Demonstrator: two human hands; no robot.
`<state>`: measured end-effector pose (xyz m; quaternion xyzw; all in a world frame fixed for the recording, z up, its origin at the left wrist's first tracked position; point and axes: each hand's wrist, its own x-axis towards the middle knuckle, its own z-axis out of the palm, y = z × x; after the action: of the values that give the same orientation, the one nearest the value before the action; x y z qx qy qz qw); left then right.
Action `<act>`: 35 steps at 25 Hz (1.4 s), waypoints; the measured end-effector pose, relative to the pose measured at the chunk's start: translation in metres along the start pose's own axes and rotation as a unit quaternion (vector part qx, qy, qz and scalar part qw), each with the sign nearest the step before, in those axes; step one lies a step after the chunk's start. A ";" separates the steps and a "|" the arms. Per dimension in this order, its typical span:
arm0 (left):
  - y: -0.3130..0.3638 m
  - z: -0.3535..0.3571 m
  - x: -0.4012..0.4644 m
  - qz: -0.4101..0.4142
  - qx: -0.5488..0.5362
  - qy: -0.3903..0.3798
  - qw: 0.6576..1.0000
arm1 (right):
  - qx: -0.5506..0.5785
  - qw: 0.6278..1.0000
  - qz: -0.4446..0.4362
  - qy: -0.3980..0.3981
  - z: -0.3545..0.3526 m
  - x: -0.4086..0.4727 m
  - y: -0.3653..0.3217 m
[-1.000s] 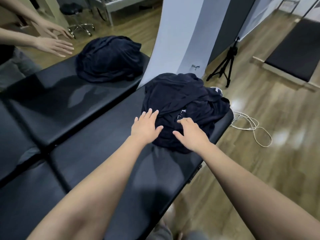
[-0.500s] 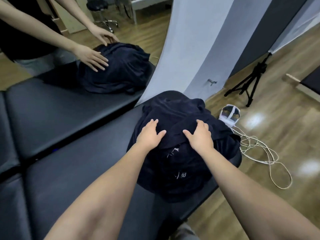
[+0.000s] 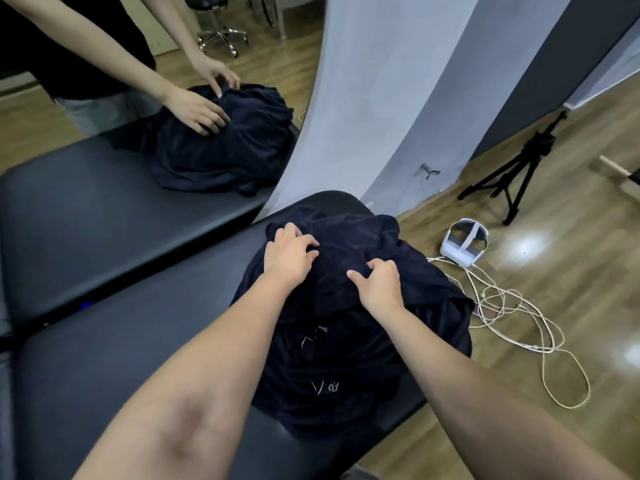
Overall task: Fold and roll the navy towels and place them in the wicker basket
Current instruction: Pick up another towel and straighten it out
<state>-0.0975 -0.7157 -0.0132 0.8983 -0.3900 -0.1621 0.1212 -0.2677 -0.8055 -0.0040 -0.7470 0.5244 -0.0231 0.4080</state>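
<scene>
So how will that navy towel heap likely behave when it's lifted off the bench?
Probably floppy: the navy towel heap lies crumpled, bunching under the left hand and right hand. It likely drapes, and its edge overhanging the bench may slip floorward.

One view only — a wide-angle head camera, looking forward and steeply down from the wearer's eye level. Both forearms enter from the bottom edge; the left hand [image 3: 289,258] and right hand [image 3: 379,287] sit near frame centre, close to the lens, on the towels [image 3: 346,341]. The worktop [image 3: 121,341] runs lower-left; floor [image 3: 554,306] fills the right — straight lines bow at the edges.
</scene>
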 end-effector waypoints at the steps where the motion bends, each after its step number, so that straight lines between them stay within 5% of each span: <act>1: -0.001 0.000 0.001 0.020 0.004 0.020 1.000 | -0.009 1.000 -0.022 0.009 -0.002 -0.001 0.002; 13: -0.043 -0.081 -0.058 0.064 -0.203 0.197 0.957 | 0.084 0.969 -0.205 0.107 0.023 -0.034 -0.057; 19: -0.142 -0.147 -0.154 -0.019 -0.197 0.338 0.920 | 0.060 0.939 -0.318 0.120 0.082 -0.120 -0.142; 23: -0.230 -0.193 -0.260 -0.126 -0.148 0.441 0.876 | 0.075 0.898 -0.429 0.058 0.141 -0.212 -0.201; 29: -0.336 -0.258 -0.444 -0.263 -0.096 0.586 0.761 | 0.184 0.883 -0.411 -0.135 0.214 -0.357 -0.267; 35: -0.386 -0.273 -0.543 -0.349 -0.105 0.645 0.671 | 0.192 0.835 -0.461 -0.230 0.259 -0.442 -0.285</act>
<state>-0.0855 -0.0316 0.2116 0.8311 0.1468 0.3877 0.3707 -0.1283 -0.2654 0.1778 -0.7927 -0.0046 -0.1367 0.5940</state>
